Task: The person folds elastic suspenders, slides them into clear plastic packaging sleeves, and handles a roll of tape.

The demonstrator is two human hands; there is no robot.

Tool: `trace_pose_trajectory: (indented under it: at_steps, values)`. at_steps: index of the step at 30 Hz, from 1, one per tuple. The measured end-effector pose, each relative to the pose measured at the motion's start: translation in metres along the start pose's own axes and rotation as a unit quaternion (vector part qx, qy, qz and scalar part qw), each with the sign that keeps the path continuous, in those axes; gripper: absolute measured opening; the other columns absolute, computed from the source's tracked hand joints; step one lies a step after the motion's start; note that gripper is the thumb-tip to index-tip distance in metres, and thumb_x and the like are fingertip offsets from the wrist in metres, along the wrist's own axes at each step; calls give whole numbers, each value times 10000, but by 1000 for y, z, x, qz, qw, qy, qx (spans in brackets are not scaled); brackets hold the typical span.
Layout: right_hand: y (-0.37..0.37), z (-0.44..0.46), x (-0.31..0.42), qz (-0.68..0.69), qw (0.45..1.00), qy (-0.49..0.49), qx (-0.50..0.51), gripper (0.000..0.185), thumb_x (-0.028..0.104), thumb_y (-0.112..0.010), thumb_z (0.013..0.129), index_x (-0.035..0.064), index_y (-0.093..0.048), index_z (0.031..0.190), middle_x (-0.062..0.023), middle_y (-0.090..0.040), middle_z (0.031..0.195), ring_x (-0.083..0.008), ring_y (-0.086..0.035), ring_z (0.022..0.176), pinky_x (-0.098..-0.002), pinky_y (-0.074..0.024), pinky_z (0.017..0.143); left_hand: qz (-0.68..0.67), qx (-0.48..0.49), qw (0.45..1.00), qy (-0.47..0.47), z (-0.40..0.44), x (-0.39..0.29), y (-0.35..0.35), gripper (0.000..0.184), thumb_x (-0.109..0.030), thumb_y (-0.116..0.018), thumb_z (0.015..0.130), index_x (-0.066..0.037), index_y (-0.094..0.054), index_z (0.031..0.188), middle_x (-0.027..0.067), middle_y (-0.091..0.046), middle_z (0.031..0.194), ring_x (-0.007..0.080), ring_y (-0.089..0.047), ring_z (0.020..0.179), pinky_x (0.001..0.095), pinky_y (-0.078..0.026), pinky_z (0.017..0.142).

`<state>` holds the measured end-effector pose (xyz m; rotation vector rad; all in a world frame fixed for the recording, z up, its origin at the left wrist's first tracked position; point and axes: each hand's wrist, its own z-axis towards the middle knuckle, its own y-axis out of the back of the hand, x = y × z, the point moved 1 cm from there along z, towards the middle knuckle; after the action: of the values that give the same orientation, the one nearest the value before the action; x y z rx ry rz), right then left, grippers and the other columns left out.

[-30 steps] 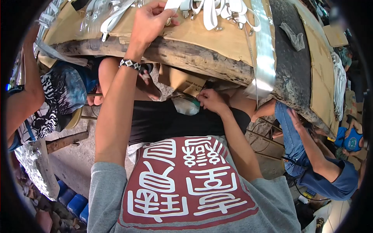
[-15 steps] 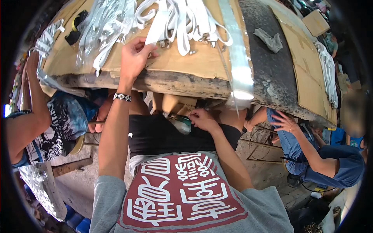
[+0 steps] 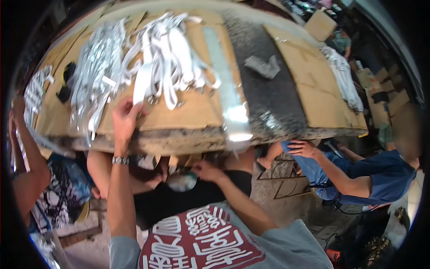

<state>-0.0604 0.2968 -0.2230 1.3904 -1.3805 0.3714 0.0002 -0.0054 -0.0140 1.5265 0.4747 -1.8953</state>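
Note:
My left hand (image 3: pixel 125 117) is closed at the table's near edge, with thumb and fingers pinching the end of a white lanyard (image 3: pixel 141 89). That lanyard hangs out of a heap of white lanyards (image 3: pixel 166 49) with small metal clips at their near ends. Low over my lap, my right hand (image 3: pixel 208 171) has its fingers drawn together beside a clear plastic bag (image 3: pixel 181 183). Blur hides what those fingers hold, if anything. Left of the heap lies a row of lanyards in clear plastic sleeves (image 3: pixel 99 58).
Cardboard sheets (image 3: pixel 192 114) cover parts of the dark, worn table (image 3: pixel 264 105). A clear tape strip (image 3: pixel 228 98) runs to the edge. A crumpled grey piece (image 3: pixel 263 66) and more white lanyards (image 3: pixel 342 76) lie rightward. Co-workers sit at left (image 3: pixel 58 193) and right (image 3: pixel 367 177).
The view has turned, so the table sits lower and further left. My left hand stays at the lanyard's end, my right by the bag. The right co-worker's hand has come down onto the knee.

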Motion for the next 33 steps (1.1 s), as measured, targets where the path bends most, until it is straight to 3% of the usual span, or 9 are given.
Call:
trace_pose_trajectory:
  at_steps: [2,3,6,9,12,21,28,31,33]
  values:
    - [0,-1,-1,25,999,32,-6,270,279,-610,957,19,-680,987,-74,-675,739,-131,-622,602,-308,-528,576,-5,-7,1000,-5,0,-3,-1,76,-34,-629,917,31,-656,945,61,-686,773,120,-638,709,256,-494,693]
    - [8,-4,15,31,998,-41,18,256,269,-641,885,42,-722,973,-176,-722,919,-311,-704,865,-411,-542,784,6,2,1000,5,2,5,4,88,-36,-628,920,37,-654,963,71,-693,797,126,-651,713,259,-503,674]
    - [9,5,13,35,994,-91,48,272,299,-646,888,46,-721,956,-153,-727,851,-273,-707,758,-405,-541,722,-40,-9,998,44,3,2,2,99,-42,-625,926,40,-647,978,80,-698,821,137,-667,714,264,-519,652]
    - [-6,17,0,-4,997,-65,32,288,284,-607,955,7,-663,903,-73,-664,697,-148,-619,556,-323,-514,549,-71,-6,997,40,2,8,5,107,-47,-619,933,42,-639,989,90,-700,854,148,-679,712,267,-533,641]
    - [-15,26,-14,-12,1000,-17,18,285,287,-614,953,10,-667,908,-67,-662,687,-148,-615,543,-329,-507,536,-68,-3,997,35,2,8,5,109,-48,-613,937,45,-634,989,94,-700,868,146,-677,708,264,-533,650]
    - [-4,22,-1,-38,998,-51,27,292,300,-612,951,17,-675,920,-83,-682,704,-163,-647,572,-339,-525,556,-66,0,997,25,2,6,0,126,-33,-608,940,62,-630,1019,87,-692,874,144,-674,718,262,-526,670]
    - [-5,23,-11,28,998,-64,-7,284,288,-615,937,16,-652,862,-109,-694,752,-197,-674,614,-360,-537,596,-28,5,999,26,-8,6,2,141,-70,-631,948,49,-631,1023,96,-692,916,137,-678,762,276,-545,724]
    - [-12,29,-21,-68,995,25,-76,296,301,-613,923,15,-649,856,-147,-699,804,-247,-690,673,-393,-534,655,-39,20,999,16,-7,12,4,157,-82,-635,952,45,-623,1044,90,-688,928,141,-671,778,283,-555,743]
    - [-11,28,-20,-103,990,17,-95,317,316,-611,917,10,-650,845,-168,-696,830,-276,-691,705,-406,-527,684,-44,15,999,28,-6,13,6,162,-85,-634,955,47,-618,1048,84,-686,926,143,-667,787,285,-560,742]
